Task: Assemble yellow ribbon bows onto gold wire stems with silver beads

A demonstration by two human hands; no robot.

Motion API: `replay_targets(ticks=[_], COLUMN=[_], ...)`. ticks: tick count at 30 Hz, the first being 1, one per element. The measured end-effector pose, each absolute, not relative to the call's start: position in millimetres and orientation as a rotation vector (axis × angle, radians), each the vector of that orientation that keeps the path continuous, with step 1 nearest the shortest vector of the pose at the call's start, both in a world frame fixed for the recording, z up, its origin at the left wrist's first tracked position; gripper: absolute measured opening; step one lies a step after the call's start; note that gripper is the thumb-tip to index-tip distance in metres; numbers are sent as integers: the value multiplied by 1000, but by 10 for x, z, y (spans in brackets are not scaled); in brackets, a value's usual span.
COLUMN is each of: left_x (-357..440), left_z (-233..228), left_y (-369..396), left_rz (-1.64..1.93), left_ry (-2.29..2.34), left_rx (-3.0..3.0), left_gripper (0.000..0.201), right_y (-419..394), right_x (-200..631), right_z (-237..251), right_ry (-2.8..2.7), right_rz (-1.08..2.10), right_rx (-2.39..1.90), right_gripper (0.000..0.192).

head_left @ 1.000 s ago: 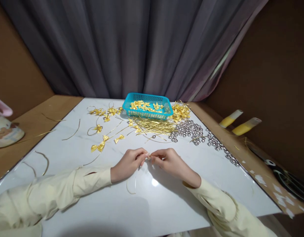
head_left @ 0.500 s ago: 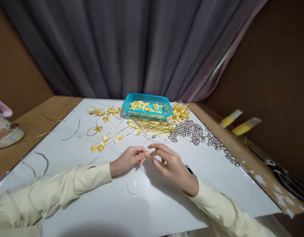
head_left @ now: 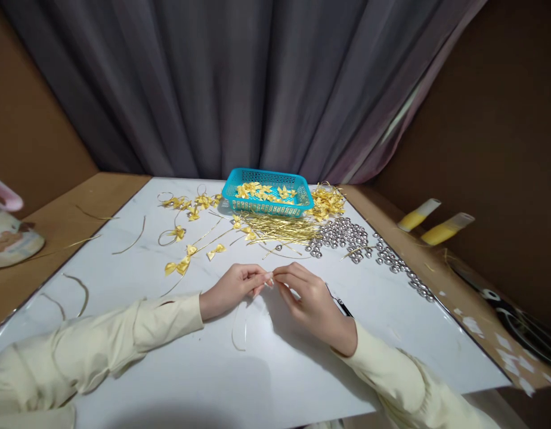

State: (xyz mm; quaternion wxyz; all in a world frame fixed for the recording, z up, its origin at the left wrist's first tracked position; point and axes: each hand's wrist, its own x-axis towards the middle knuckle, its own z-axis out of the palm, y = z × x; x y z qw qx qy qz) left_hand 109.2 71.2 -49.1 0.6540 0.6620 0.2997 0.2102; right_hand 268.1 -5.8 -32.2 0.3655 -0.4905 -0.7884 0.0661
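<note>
Head view: two bare hands meet above the pale tabletop (head_left: pixel 213 381), the sleeves of a cream garment reaching to the wrists. The left hand (head_left: pixel 235 291) has its fingers closed in a pinch around a small piece (head_left: pixel 271 280), which sits right where the two hands come together. It is mostly covered, so its shape is hard to make out. The right hand (head_left: pixel 313 304) brings its fingertips against the same spot, thumb and index finger bent toward each other; I cannot tell whether they grip it. A slim dark object (head_left: pixel 346 308) lies just beside the right wrist, partly hidden by it. Below the left hand a thin curved strand (head_left: pixel 234 333) shows.

Beyond the hands, loose yellow bows (head_left: pixel 179 266) lie to the left, some joined to gold strands. At the far side stands a turquoise basket (head_left: pixel 267 208) with more yellow bows inside. A bundle of gold strands (head_left: pixel 282 228) lies in front of it, a yellow heap (head_left: pixel 327 204) just to its right, and many small silver pieces (head_left: pixel 347 235) trail toward the right edge. A mug (head_left: pixel 14 241) with a pink handle stands at far left.
</note>
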Motion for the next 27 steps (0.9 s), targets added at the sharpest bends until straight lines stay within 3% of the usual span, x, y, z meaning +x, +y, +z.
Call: replay_targets(ticks=[11,21,27], left_x=[1082,1000,1018], left_z=[-505,-553,-651], left_y=[670,548,602], left_rz=[519,672,984], left_ry=[664,727,383], left_rx=[1556,2250,2660], left_gripper=[31,25,24], right_y=[-51,-50,-40], right_x=[2686,2694,2689], right_z=[-279,-247,-270], right_ry=[-1928,-1899,-1925], right_rz=[269,403,402], right_rx=[-1322,-1441,-1490], right_gripper=[19,17,17])
